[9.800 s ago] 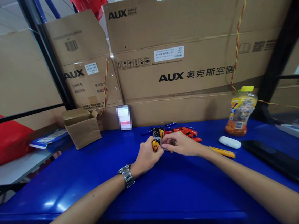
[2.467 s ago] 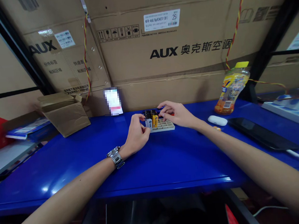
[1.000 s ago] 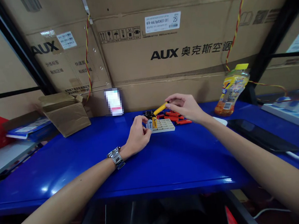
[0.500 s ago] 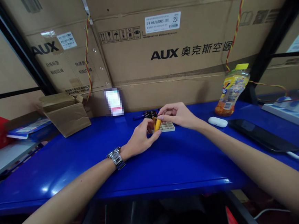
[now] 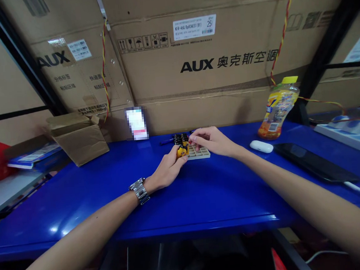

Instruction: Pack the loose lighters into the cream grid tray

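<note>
My left hand (image 5: 168, 167), with a metal watch on its wrist, is closed around a small yellow-and-black object (image 5: 183, 151) whose exact kind I cannot make out. Just to its right, my right hand (image 5: 210, 141) is bent over a beige gridded tray (image 5: 202, 153), thumb and fingers drawn together; what they pinch, if anything, is hidden. Rows of small black cylinders with shiny ends (image 5: 179, 140) stand at the tray's back left, partly covered by the hands. A dark pen-like item (image 5: 166, 142) lies left of them.
A lit phone (image 5: 137, 124) leans against the large carton (image 5: 227, 102) at the back. An open cardboard box (image 5: 82, 140) stands left. On the right are a drink bottle (image 5: 277, 108), a white earbud case (image 5: 261, 146) and a black device (image 5: 313, 162) with a white cable.
The upright yellow cylinder between both hands no longer shows; my left hand holds the yellow object lower and turned. My right fingers have come away from it, and more tray is visible.
</note>
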A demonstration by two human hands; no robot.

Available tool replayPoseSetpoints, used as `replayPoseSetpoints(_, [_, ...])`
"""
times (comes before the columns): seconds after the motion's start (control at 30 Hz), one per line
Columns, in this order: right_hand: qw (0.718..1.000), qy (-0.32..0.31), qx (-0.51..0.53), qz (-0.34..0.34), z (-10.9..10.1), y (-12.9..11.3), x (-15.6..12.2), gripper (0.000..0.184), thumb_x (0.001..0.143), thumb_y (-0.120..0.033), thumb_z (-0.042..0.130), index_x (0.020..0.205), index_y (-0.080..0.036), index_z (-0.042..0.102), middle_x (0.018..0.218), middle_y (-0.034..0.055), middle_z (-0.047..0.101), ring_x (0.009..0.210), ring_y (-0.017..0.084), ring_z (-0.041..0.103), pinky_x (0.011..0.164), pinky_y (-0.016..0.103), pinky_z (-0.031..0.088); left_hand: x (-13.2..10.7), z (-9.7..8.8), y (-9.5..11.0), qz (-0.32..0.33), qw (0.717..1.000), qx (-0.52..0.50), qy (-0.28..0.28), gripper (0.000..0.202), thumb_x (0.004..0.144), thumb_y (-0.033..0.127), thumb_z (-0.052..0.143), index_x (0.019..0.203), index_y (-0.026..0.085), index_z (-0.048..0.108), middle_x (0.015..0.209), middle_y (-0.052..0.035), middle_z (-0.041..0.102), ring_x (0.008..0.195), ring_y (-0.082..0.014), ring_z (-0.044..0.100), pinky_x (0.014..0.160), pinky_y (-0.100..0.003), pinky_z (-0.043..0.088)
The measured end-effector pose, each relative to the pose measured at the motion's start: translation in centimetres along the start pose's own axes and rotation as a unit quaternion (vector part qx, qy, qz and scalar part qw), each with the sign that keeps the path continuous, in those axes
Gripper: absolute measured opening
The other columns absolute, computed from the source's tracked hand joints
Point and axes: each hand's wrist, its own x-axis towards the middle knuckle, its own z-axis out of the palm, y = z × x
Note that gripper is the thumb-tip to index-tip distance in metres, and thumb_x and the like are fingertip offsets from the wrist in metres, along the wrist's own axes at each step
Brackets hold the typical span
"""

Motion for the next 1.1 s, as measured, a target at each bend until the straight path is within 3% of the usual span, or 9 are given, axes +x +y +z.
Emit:
replayPoseSetpoints(0.1, [1.0, -0.022, -0.021, 0.001, -0.1, 0.3, -0.1, 0.029, 0.084, -0.044, 0.057, 0.076, -0.016, 0.062, 0.065, 0.001, 0.06, 0.059, 0.012, 0.058, 0.059, 0.028, 0.05, -0.1, 0.0, 0.3, 0.005, 0.999, -0.037, -0.007, 0.033, 0.091, 0.047, 0.04, 0.073, 0.02, 0.044, 0.059, 0.0038, 0.044, 0.053, -0.0109, 0.039, 0.05, -0.025, 0.031])
replayPoseSetpoints(0.2, [0.998, -0.042, -0.046, -0.003, -0.1, 0.5, -0.1, 0.03, 0.085, -0.044, 0.055, 0.074, -0.017, 0.061, 0.065, 0.001, 0.061, 0.058, 0.012, 0.056, 0.059, 0.027, 0.048, -0.1, 0.0, 0.4, -0.002, 1.0, -0.015, 0.026, 0.043, 0.088, 0.052, 0.043, 0.06, 0.02, 0.037, 0.055, 0.0045, 0.036, 0.051, -0.0095, 0.031, 0.049, -0.025, 0.025])
replayPoseSetpoints(0.43, [0.992, -0.07, -0.106, -0.008, -0.2, 1.2, -0.1, 0.03, 0.087, -0.042, 0.054, 0.082, -0.016, 0.067, 0.068, 0.0014, 0.064, 0.057, 0.011, 0.055, 0.057, 0.025, 0.042, 0.1, 0.2, 0.3, -0.011, 0.994, 0.06, 0.093, 0.03, 0.078, 0.033, 0.051, 0.055, 0.019, 0.037, 0.053, 0.0054, 0.032, 0.05, -0.0085, 0.025, 0.048, -0.025, 0.02])
replayPoseSetpoints(0.77, [0.977, -0.109, -0.18, -0.02, 0.0, 0.8, -0.1, 0.029, 0.086, -0.038, 0.053, 0.077, -0.015, 0.068, 0.058, -0.0007, 0.06, 0.049, 0.008, 0.044, 0.051, 0.024, 0.033, 0.2, 0.2, 0.0, -0.009, 0.991, 0.069, 0.113, 0.027, 0.078, 0.032, 0.052, 0.057, 0.019, 0.04, 0.055, 0.0053, 0.034, 0.052, -0.0087, 0.026, 0.049, -0.024, 0.023])
replayPoseSetpoints(0.93, [0.981, -0.127, -0.147, -0.015, 0.3, 0.3, -0.2, 0.028, 0.083, -0.039, 0.057, 0.077, -0.014, 0.067, 0.06, 0.0006, 0.062, 0.051, 0.01, 0.051, 0.052, 0.024, 0.037, 0.2, 0.2, 0.1, -0.007, 0.994, 0.047, 0.098, 0.025, 0.076, 0.034, 0.055, 0.06, 0.018, 0.044, 0.056, 0.0055, 0.038, 0.052, -0.0085, 0.029, 0.049, -0.023, 0.024])
replayPoseSetpoints(1.1, [0.989, -0.15, -0.008, 0.006, 0.8, 0.3, -0.4, 0.027, 0.08, -0.042, 0.064, 0.088, -0.017, 0.066, 0.078, 0.0037, 0.069, 0.062, 0.013, 0.063, 0.061, 0.027, 0.049, 0.2, 0.2, 0.0, 0.004, 0.996, 0.049, 0.068, 0.012, 0.074, 0.028, 0.057, 0.07, 0.017, 0.051, 0.061, 0.0052, 0.048, 0.055, -0.009, 0.038, 0.051, -0.022, 0.029])
